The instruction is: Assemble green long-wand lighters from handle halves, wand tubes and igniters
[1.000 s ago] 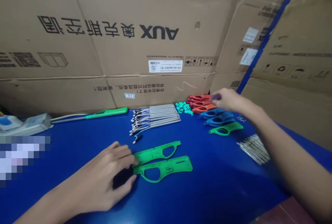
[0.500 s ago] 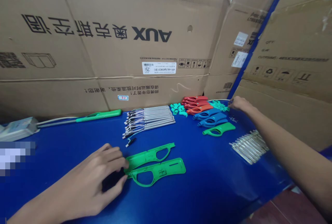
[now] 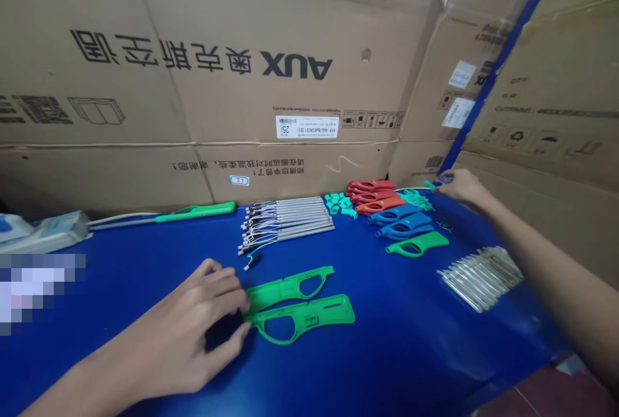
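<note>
Two green lighter handle halves (image 3: 309, 320) lie side by side on the blue table, hollow sides up. My left hand (image 3: 193, 327) has its curled fingers and thumb at their left ends, which it partly hides. Far to the right, my right hand (image 3: 461, 188) is closed in a pinch. A small turquoise plastic piece (image 3: 429, 185) shows at its fingertips. Just below and left of that hand lies a heap of turquoise pieces (image 3: 416, 199). Beside it are red handle shells (image 3: 372, 186), an orange one (image 3: 382, 204), blue ones (image 3: 403, 229) and a green one (image 3: 423, 244).
Metal tubes with wires (image 3: 300, 217) lie in a row at the back, near small turquoise caps (image 3: 341, 204). Clear slender parts (image 3: 478, 278) lie at right. A long green lighter (image 3: 203, 211) and a white power strip (image 3: 58, 230) are at left. Cardboard walls (image 3: 217, 4) enclose the table.
The view has shifted slightly, moving the scene rightward. My right hand has drawn a little away from the turquoise heap, with a piece at its fingertips. My left hand stays at the green halves.
</note>
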`<state>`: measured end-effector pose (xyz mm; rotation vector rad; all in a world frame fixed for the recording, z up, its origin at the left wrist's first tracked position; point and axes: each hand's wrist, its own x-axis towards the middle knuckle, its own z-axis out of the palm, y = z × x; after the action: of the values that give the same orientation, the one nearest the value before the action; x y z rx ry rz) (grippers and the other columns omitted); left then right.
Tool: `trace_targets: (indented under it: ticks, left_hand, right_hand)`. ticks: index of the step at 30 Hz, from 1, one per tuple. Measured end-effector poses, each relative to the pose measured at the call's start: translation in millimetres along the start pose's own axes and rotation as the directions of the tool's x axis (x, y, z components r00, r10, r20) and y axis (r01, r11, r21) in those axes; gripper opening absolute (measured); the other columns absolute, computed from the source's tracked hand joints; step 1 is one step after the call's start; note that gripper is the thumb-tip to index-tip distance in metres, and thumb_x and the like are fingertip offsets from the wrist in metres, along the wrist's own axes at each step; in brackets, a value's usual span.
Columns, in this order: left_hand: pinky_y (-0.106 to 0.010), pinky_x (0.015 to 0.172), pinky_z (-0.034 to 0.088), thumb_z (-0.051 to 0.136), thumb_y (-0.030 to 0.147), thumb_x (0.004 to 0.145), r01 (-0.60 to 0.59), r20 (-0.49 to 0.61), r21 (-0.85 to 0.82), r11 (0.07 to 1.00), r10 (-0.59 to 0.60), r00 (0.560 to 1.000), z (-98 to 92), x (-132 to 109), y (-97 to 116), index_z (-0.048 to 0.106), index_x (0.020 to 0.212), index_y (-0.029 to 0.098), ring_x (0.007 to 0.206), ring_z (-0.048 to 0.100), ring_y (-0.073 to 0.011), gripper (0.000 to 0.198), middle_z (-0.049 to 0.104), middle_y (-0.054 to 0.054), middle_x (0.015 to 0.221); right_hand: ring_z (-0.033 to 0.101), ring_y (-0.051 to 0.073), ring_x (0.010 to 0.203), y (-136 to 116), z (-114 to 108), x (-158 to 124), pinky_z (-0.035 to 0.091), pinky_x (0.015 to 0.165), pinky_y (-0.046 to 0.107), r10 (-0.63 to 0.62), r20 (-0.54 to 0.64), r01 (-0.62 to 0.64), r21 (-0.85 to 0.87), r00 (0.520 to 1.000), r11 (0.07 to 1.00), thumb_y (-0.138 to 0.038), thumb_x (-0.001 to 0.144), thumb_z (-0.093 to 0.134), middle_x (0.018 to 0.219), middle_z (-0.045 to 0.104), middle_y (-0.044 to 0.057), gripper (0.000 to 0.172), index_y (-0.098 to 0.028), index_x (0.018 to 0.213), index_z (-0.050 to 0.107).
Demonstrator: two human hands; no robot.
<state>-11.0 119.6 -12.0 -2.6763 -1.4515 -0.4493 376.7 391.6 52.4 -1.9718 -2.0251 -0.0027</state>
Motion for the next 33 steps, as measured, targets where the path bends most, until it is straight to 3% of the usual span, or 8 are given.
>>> trace_targets:
  ticks: [2,6,10,12,18,24,29,33]
  left_hand:
    - [-0.038,0.078,0.036,0.050,0.022,0.088,0.024,-0.026,-0.019,1.000,-0.025,0.999,2.6,-2,-1,0.061,0.081,0.019,0.069,0.055,-0.0173,0.013,0.060,0.000,0.074]
    - [-0.041,0.081,0.036,0.061,0.035,0.081,0.067,-0.153,-0.036,0.997,-0.072,0.986,5.6,-6,-2,0.057,0.085,0.019,0.073,0.055,-0.0202,0.017,0.060,-0.001,0.077]
    - [-0.040,0.079,0.041,0.060,0.037,0.082,0.079,-0.274,-0.055,0.995,-0.091,0.957,11.3,-6,2,0.054,0.108,0.019,0.082,0.059,-0.0221,0.032,0.065,-0.005,0.092]
    - [-0.041,0.085,0.043,0.058,0.031,0.087,0.119,-0.328,-0.079,0.990,-0.138,0.935,16.4,-5,6,0.050,0.118,0.019,0.085,0.059,-0.0207,0.035,0.065,-0.005,0.095]
    - [-0.036,0.088,0.048,0.058,0.014,0.090,-0.010,-0.375,-0.211,0.977,-0.072,0.924,24.5,-2,19,0.053,0.119,0.017,0.100,0.055,-0.0202,0.029,0.062,-0.009,0.107]
    - [-0.038,0.083,0.046,0.059,0.008,0.089,-0.054,-0.338,-0.207,0.977,-0.020,0.941,25.8,-2,23,0.057,0.114,0.017,0.095,0.053,-0.0206,0.026,0.064,-0.007,0.101]
    - [-0.038,0.079,0.044,0.060,0.010,0.090,-0.035,-0.351,-0.162,0.986,-0.025,0.936,24.8,-1,24,0.060,0.110,0.016,0.089,0.055,-0.0205,0.021,0.066,-0.007,0.095]
    - [-0.037,0.075,0.042,0.060,0.011,0.089,-0.045,-0.359,-0.145,0.988,-0.010,0.933,22.5,1,25,0.061,0.104,0.016,0.083,0.056,-0.0192,0.015,0.066,-0.006,0.089]
  right_hand:
    - [0.062,0.016,0.085,-25,-11,-20,0.044,0.069,0.026,-0.127,0.071,0.114,0.171,0.989,0.979,-0.023,0.094,0.052,0.105,0.066,0.017,0.037,-0.001,0.122,0.060]
    - [0.059,0.013,0.070,-85,-24,-84,0.042,0.059,0.024,-0.428,0.222,0.287,0.474,0.876,0.833,-0.036,0.083,0.063,0.091,0.069,0.005,0.034,-0.020,0.113,0.068]
    - [0.052,0.013,0.064,-138,-9,-142,0.040,0.058,0.025,-0.784,0.315,0.301,0.797,0.534,0.525,-0.027,0.079,0.066,0.075,0.065,0.003,0.019,-0.019,0.093,0.074]
    - [0.045,0.011,0.058,-154,10,-156,0.035,0.053,0.023,-0.815,0.370,0.273,0.811,0.446,0.518,-0.024,0.079,0.064,0.068,0.059,0.000,0.021,-0.017,0.096,0.074]
    - [0.043,0.011,0.064,-159,54,-166,0.035,0.059,0.024,-0.822,0.443,0.061,0.867,0.359,0.494,-0.030,0.080,0.066,0.073,0.057,0.001,0.027,-0.012,0.099,0.072]
    - [0.037,0.006,0.053,-152,57,-171,0.029,0.048,0.020,-0.786,0.508,-0.126,0.858,0.351,0.498,-0.029,0.079,0.070,0.064,0.050,-0.004,0.022,-0.013,0.093,0.069]
    - [0.036,0.004,0.048,-149,56,-171,0.024,0.043,0.020,-0.762,0.537,-0.280,0.842,0.363,0.460,-0.043,0.081,0.070,0.075,0.062,0.001,0.033,-0.013,0.095,0.068]
    - [0.040,0.007,0.056,-150,55,-171,0.027,0.049,0.020,-0.786,0.496,-0.251,0.867,0.368,0.430,-0.039,0.070,0.082,0.069,0.056,-0.002,0.036,-0.014,0.092,0.069]
